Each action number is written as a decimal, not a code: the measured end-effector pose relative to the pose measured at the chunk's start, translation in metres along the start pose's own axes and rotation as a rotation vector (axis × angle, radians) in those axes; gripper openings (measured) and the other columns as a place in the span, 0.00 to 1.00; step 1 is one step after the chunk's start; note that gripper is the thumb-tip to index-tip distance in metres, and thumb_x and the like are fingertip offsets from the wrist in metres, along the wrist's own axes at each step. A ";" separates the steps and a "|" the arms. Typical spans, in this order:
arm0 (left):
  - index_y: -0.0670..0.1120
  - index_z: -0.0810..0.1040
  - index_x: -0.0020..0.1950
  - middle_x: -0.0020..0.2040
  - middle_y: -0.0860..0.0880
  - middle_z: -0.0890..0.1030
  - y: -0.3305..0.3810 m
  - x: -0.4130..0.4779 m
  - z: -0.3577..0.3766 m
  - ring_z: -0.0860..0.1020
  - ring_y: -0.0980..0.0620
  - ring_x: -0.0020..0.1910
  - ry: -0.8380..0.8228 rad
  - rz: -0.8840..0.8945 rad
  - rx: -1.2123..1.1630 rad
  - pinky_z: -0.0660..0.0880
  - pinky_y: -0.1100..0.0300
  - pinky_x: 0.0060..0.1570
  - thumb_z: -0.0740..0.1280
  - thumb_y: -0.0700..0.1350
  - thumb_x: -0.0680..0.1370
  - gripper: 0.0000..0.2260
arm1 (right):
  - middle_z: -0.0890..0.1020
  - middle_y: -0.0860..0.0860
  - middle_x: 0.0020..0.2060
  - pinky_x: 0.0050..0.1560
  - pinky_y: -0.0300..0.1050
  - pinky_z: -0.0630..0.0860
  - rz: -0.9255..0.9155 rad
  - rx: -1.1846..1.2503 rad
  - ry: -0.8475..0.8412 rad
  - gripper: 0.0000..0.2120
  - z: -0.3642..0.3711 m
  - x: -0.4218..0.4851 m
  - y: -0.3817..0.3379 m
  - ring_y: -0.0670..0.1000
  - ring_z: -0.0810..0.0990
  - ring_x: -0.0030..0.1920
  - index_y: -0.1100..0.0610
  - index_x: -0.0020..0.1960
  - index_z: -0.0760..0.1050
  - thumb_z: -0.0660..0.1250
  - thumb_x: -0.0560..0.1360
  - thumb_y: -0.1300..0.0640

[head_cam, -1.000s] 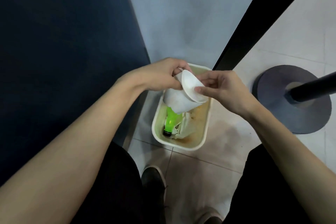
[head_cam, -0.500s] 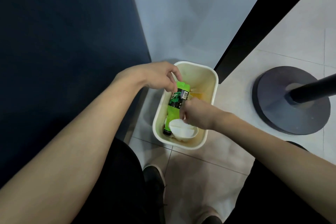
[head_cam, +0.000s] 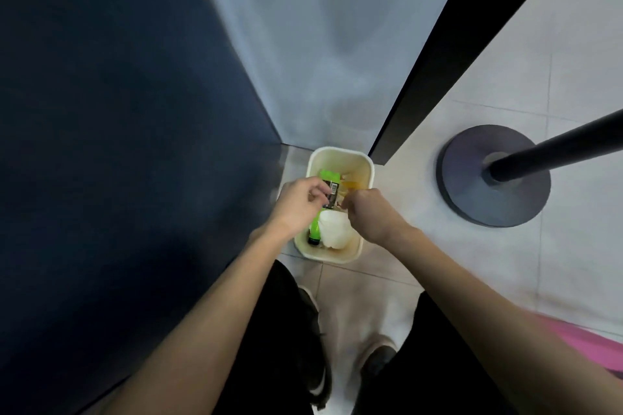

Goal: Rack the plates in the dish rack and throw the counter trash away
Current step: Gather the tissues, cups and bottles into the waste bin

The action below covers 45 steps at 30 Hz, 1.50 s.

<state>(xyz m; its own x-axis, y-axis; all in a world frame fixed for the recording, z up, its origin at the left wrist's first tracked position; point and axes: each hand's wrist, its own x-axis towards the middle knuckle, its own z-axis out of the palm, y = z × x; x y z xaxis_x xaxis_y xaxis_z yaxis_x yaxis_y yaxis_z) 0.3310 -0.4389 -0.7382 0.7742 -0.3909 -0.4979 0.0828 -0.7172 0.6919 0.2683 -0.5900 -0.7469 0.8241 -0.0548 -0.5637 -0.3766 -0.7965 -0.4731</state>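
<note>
Pale square floor tiles (head_cam: 539,44) fill the right side, and a dark blue wall (head_cam: 101,111) fills the left. A light grey wall (head_cam: 320,44) stands at the back, with a black door edge (head_cam: 455,44) slanting down beside it. In the corner where the walls meet, a small cream plastic bin (head_cam: 337,256) sits on the floor. A bright green plastic bottle (head_cam: 328,175) with a dark label lies inside it along the left side, its cap pointing toward the person. A crumpled white paper cup (head_cam: 333,229) lies in the bin just beside the bottle, at the near end. Something orange (head_cam: 354,184) shows at the far end of the bin, but it is too blurry to name. The left hand (head_cam: 300,202) is over the bin's left edge with its fingers curled at the bottle's label. I cannot tell if it grips the bottle or only touches it. The right hand (head_cam: 367,212) is over the bin's right side, curled like a loose fist with its back up. I cannot tell if anything is inside it. The two hands are near each other but apart. A round dark flat base (head_cam: 472,178) with a black pole (head_cam: 556,148) stands on the tiles to the right, well apart from the bin. Black trousers and two shoes (head_cam: 317,347) show at the bottom, and something pink (head_cam: 590,344) lies at the lower right.
</note>
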 end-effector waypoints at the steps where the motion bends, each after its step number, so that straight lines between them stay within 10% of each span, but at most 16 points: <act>1: 0.44 0.82 0.48 0.39 0.50 0.83 0.009 -0.016 -0.006 0.78 0.59 0.33 -0.008 -0.020 -0.029 0.76 0.63 0.44 0.62 0.31 0.77 0.12 | 0.83 0.59 0.52 0.55 0.50 0.76 0.026 0.030 -0.003 0.16 -0.013 -0.014 -0.005 0.61 0.79 0.54 0.60 0.56 0.80 0.58 0.75 0.67; 22: 0.49 0.79 0.53 0.38 0.51 0.83 0.237 -0.336 -0.151 0.81 0.55 0.38 0.049 -0.099 -0.139 0.75 0.64 0.45 0.62 0.32 0.79 0.13 | 0.83 0.55 0.48 0.44 0.40 0.71 0.129 0.221 -0.012 0.11 -0.212 -0.341 -0.166 0.54 0.80 0.47 0.50 0.50 0.81 0.62 0.75 0.59; 45: 0.51 0.78 0.60 0.44 0.57 0.83 0.256 -0.514 -0.243 0.82 0.56 0.43 0.533 0.058 -0.290 0.77 0.66 0.47 0.62 0.36 0.81 0.13 | 0.79 0.42 0.39 0.45 0.38 0.74 -0.571 0.205 0.089 0.10 -0.247 -0.447 -0.295 0.42 0.77 0.41 0.50 0.60 0.75 0.64 0.79 0.57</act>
<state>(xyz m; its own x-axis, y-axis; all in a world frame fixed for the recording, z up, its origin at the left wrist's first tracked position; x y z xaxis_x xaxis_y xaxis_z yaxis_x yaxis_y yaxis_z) 0.1072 -0.2814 -0.1780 0.9838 -0.0281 -0.1769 0.1410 -0.4874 0.8617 0.1159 -0.4791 -0.1878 0.9485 0.2896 -0.1284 0.0686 -0.5835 -0.8092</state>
